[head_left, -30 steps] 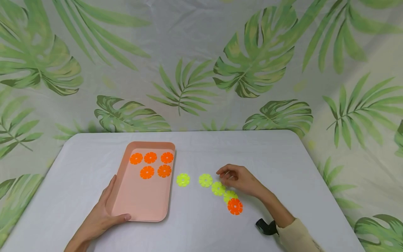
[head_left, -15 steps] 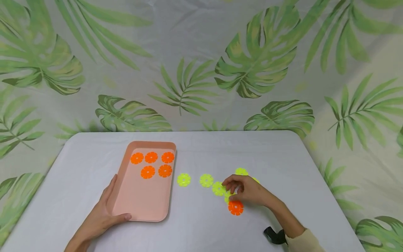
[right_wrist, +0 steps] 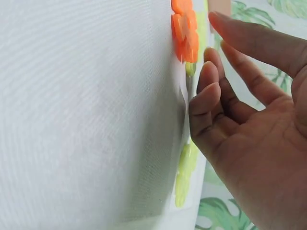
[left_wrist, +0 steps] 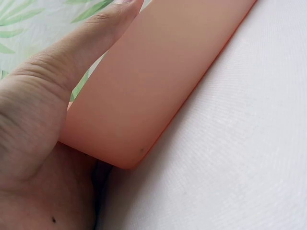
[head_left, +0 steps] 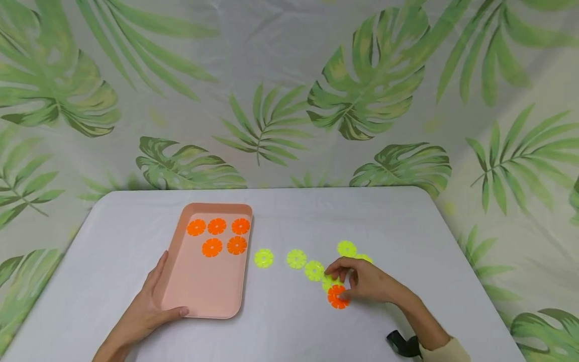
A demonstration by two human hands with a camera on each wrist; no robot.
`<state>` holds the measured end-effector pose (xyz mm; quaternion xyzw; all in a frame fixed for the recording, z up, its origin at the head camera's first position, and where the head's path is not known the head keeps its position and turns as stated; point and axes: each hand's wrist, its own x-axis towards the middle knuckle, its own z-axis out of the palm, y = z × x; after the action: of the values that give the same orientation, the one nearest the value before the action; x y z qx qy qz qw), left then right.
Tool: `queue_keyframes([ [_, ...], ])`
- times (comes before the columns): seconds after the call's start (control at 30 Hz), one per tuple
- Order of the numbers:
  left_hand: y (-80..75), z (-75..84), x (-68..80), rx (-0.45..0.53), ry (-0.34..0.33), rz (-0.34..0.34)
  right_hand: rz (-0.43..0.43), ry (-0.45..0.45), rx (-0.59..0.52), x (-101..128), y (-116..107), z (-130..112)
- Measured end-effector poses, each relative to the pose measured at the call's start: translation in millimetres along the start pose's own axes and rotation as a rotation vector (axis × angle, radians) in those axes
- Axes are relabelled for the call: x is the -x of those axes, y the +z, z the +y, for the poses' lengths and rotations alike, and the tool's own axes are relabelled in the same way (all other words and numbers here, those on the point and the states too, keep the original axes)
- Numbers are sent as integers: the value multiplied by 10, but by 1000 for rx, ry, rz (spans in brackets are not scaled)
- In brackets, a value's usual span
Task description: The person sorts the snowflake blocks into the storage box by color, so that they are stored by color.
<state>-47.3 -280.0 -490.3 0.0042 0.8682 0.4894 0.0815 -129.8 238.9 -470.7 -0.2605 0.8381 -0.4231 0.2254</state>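
Orange disc [head_left: 336, 296] flat on the white worktop [head_left: 289, 332], at about 4 o'clock from the worktop's centre, touching a yellow-green disc [head_left: 328, 283] at its 11 o'clock. Right hand [head_left: 368, 282] just at 2 o'clock of the orange disc, fingers [head_left: 340, 274] loosely bent and released, tips at the disc's upper and right edge; holding nothing. From the right wrist view, right hand [right_wrist: 249, 124] close beside the orange disc [right_wrist: 184, 33], fingertips [right_wrist: 211, 72] near the cloth, no grip closed on anything.

More yellow-green discs in a loose line toward 9 o'clock: one [head_left: 314, 270] just past the hand's fingertips, next [head_left: 296, 259], then another [head_left: 264, 258] nearest the tray. Two further ones at 12 o'clock of the hand: one [head_left: 346, 248] in plain sight, one [head_left: 364, 258] partly hidden behind the knuckles.

Pink tray [head_left: 203, 296] at 9 o'clock of the row, well apart from the orange disc, with five orange discs [head_left: 216, 226] gathered in its far half, three in a row and two below. Left hand [head_left: 142, 311] gripping the tray's near left corner: thumb along the near edge, fingers up the left wall. In the left wrist view, left hand [left_wrist: 43, 120] wrapped round the tray's [left_wrist: 158, 76] rounded corner.

Black wrist strap [head_left: 402, 346] at the right sleeve. Leaf-patterned cloth [head_left: 289, 100] behind, at 12 o'clock.
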Motion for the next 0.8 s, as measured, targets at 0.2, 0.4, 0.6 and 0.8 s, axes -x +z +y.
queue_keyframes([
  [0.2, 4, 0, -12, 33, -3, -4, -65, -33, 13, 55, -4, 33],
  [0.4, 3, -1, -4, 38, -7, 3, -105, -34, 62, 37, -7, 20],
  [0.6, 4, -8, -13, 48, -7, 4, -70, -33, 71, 6, -20, -4],
  [0.8, 3, 2, -14, 39, 11, 7, 9, -14, 80, -7, 9, 19],
])
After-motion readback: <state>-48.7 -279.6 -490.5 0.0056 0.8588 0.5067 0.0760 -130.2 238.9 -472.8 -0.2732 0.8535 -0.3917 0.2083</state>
